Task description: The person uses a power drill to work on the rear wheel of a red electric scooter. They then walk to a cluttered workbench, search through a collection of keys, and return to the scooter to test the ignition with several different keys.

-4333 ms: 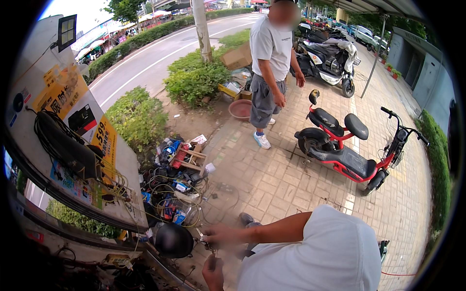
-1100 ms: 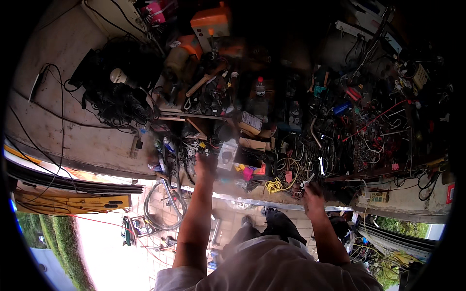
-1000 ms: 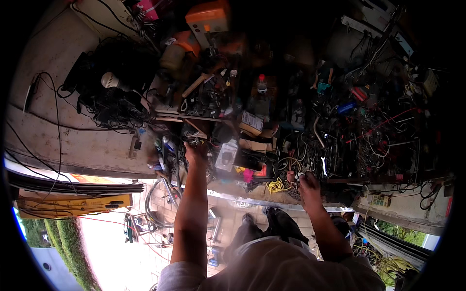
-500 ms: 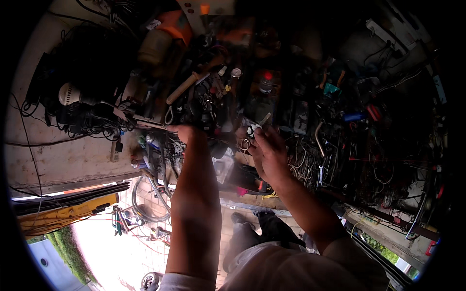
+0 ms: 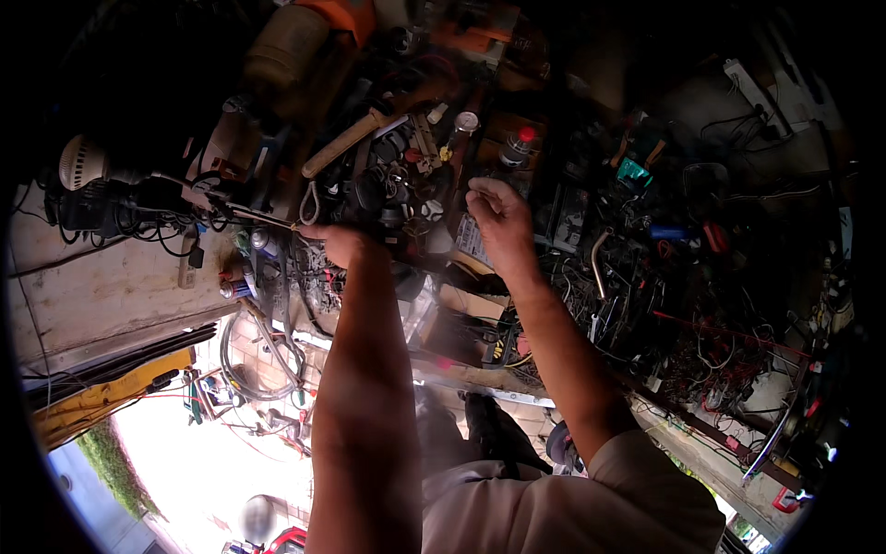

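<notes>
My left hand (image 5: 343, 245) is closed around the near end of a thin metal rod (image 5: 263, 217). The rod slants up and left toward a dark clamp-like tool (image 5: 208, 196) beside a tangle of black cables. Over the middle of the cluttered bench is my right hand (image 5: 503, 222), its fingers curled in toward the thumb. Whatever may be between those fingertips is hidden or too small to make out. A clear jar with a red top (image 5: 517, 148) stands just beyond the right hand. Left of it lies a round white-faced gauge (image 5: 467, 122).
A wooden-handled tool (image 5: 346, 143) lies beyond my left hand, with a looped cord beside it. Loose wires and a wrench (image 5: 595, 325) cover the right side. At the left are a cream-coloured rounded device (image 5: 83, 164) and spray cans (image 5: 238, 286). A coiled hose (image 5: 245, 369) hangs lower left.
My right hand has moved up and slightly right; the white piece with a pale strip that it held no longer shows. The left hand stays on the rod. The view has shifted.
</notes>
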### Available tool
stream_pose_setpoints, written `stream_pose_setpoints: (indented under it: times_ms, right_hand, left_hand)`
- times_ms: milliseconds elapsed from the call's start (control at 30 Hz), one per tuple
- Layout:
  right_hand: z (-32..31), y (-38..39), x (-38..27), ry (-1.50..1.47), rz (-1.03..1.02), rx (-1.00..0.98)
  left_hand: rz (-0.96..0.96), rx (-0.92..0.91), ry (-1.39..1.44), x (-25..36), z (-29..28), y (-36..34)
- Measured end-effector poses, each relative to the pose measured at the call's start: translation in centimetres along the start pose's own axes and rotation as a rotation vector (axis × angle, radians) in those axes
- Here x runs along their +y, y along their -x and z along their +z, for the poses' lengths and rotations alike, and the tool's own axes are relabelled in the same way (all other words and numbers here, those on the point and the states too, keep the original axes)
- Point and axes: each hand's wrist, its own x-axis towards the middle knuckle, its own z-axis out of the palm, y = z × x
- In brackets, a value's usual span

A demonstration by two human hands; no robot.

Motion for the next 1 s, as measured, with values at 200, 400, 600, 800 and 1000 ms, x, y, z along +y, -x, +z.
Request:
stream_pose_setpoints:
  times_ms: [200,400,600,800,1000]
  right_hand:
    - [-1.6,-8.6,-2.2,0.799,-0.529,-0.113]
    - [-1.0,-11.4,-2.9,1.146,-0.444,-0.41]
    - [-1.2,-15.1,-1.4,0.913,-0.392,-0.308]
    - [0.2,-18.9,-1.7,0.447,-0.307,-0.224]
    - [0.9,-18.0,-4.0,0.16,0.08,-0.347]
  left_hand:
    - [0.0,-0.055,-0.019,-0.8,0.4,-2.0]
    - [-0.058,0.011,-0.001,-0.9,0.8,-1.9]
    - [-0.044,-0.056,0.03,-0.6,0.2,-1.1]
    - [-0.037,-0.032,0.007,-0.5,0.3,-1.0]
    - [-0.024,-0.075,0.131,-0.6,0.5,-1.4]
